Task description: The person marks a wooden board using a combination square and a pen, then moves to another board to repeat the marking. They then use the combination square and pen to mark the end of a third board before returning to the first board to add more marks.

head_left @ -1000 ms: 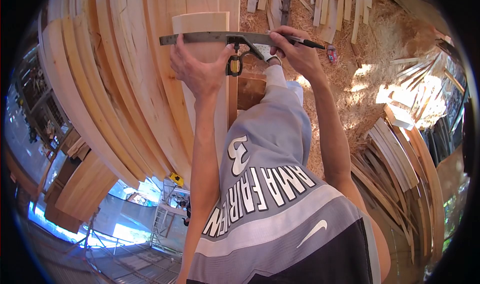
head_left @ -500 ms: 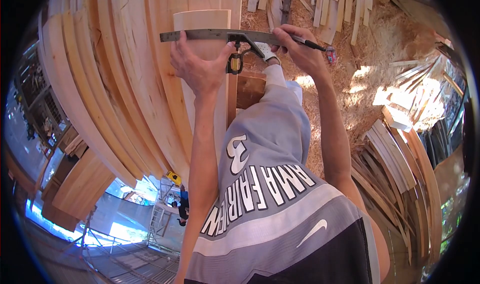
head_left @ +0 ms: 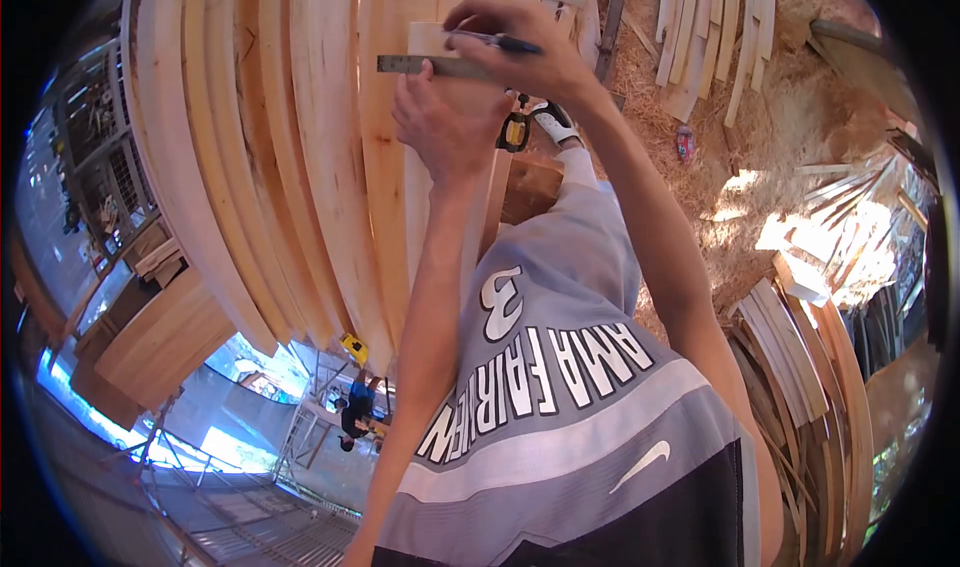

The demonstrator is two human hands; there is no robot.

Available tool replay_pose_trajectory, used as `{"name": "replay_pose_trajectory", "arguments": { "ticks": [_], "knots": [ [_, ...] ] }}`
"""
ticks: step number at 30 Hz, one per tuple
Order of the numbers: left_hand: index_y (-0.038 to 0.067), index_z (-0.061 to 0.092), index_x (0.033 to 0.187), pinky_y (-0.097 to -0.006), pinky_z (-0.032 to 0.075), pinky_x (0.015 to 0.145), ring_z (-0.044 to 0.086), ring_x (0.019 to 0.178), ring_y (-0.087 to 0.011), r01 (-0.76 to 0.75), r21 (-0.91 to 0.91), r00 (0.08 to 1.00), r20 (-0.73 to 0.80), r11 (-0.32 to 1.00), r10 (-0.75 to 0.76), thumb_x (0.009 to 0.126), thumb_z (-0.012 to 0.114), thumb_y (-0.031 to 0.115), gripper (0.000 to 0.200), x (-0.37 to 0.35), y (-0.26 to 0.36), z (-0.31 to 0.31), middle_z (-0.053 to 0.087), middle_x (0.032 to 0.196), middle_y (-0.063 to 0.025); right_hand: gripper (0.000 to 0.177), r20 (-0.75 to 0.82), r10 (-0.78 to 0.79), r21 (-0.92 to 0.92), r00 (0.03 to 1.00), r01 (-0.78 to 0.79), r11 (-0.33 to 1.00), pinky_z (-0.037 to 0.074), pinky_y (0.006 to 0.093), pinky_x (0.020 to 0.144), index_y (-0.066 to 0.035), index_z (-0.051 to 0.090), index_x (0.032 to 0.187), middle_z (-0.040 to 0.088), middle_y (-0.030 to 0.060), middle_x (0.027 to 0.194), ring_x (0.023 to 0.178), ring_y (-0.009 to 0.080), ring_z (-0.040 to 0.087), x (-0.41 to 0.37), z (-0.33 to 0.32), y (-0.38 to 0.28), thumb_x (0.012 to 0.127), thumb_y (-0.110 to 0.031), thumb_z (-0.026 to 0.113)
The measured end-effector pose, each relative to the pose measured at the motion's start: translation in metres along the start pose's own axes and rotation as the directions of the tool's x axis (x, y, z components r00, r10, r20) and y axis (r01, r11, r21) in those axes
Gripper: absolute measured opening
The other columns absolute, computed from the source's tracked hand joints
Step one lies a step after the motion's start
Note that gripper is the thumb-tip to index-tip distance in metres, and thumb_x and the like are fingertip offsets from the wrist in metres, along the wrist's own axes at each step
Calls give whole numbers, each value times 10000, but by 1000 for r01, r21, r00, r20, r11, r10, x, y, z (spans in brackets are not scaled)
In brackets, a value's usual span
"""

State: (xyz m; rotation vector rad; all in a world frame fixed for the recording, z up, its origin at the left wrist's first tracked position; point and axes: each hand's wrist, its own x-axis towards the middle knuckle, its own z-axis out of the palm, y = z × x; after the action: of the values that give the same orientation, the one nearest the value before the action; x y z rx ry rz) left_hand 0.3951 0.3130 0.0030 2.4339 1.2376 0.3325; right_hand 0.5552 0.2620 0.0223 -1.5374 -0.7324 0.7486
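A combination square lies across a pale board (head_left: pixel 428 39), its metal blade (head_left: pixel 402 64) jutting out to the left and its dark head (head_left: pixel 515 130) with a yellow level vial at the board's right edge. My left hand (head_left: pixel 452 122) is closed on the square, pressing it to the wood. Above the blade, my right hand (head_left: pixel 530 42) grips a dark pen (head_left: pixel 518 44), whose tip points left over the board close to the blade. Part of the square is hidden behind my hands.
Long planks (head_left: pixel 300 167) lie side by side on the left. Wood strips (head_left: pixel 705 27) rest on the shaving-covered floor, near a red can (head_left: pixel 685 144). A yellow tool (head_left: pixel 354 347) sits at the planks' near end. Another person (head_left: pixel 358 412) is beyond, by scaffolding.
My right hand has moved left from the blade's right end to over the board, turning the pen's tip leftward. The view has shifted, so the board and square appear farther right.
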Motion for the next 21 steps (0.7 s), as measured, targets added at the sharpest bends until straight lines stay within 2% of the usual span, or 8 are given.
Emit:
{"name": "replay_pose_trajectory", "arguments": {
  "ticks": [3,5,8,14,15,17,21],
  "knots": [
    [41,498,1393,-620,367,1050,423,1361,-436,-6,12,1000,7,1000,6,605,955,480,1011,-2,3,-1,459,1451,-219,222,98,-67,-50,993,73,996,577,338,789,-48,732,1065,776,123,945,872,206,747,22,22,12,901,-196,701],
    [47,496,1396,-622,367,1048,425,1351,-438,0,8,1000,16,1000,0,612,951,468,999,-3,4,-1,455,1450,-218,223,149,7,-162,989,17,987,577,359,784,-54,742,1018,767,143,915,840,252,747,28,27,3,877,-222,700],
    [52,495,1397,-622,365,1044,427,1336,-442,20,7,999,31,1000,-20,614,949,465,995,-5,6,-4,444,1454,-220,234,162,-11,-253,987,52,966,574,372,770,-61,743,1010,765,144,914,827,275,739,30,30,5,876,-247,698],
    [35,491,1401,-618,363,1039,424,1325,-446,-6,21,1000,21,1000,5,606,946,538,1046,-6,3,0,430,1464,-239,212,199,-103,-247,975,151,957,562,388,750,-46,740,971,756,140,892,810,293,726,22,5,5,887,-232,681],
    [29,491,1402,-617,364,1036,423,1326,-448,-20,28,1000,5,999,19,605,943,560,1058,-7,2,0,430,1466,-244,212,198,-100,-248,975,149,957,562,388,750,-46,740,971,756,140,892,810,293,726,17,-1,-2,887,-232,681],
    [28,494,1401,-619,365,1036,425,1327,-448,-21,32,1000,1,999,21,605,941,567,1060,-6,1,0,432,1467,-247,212,216,20,-351,976,59,935,556,387,743,-35,738,962,748,145,883,805,295,722,8,-14,-21,886,-224,682],
    [23,502,1396,-622,374,1030,432,1327,-446,-28,54,1000,-11,998,29,603,942,567,1058,-5,-1,3,439,1465,-252,216,196,-4,-392,981,82,916,551,376,737,-37,738,962,746,140,885,807,287,720,-5,-31,-30,883,-231,684]
  ]
}}
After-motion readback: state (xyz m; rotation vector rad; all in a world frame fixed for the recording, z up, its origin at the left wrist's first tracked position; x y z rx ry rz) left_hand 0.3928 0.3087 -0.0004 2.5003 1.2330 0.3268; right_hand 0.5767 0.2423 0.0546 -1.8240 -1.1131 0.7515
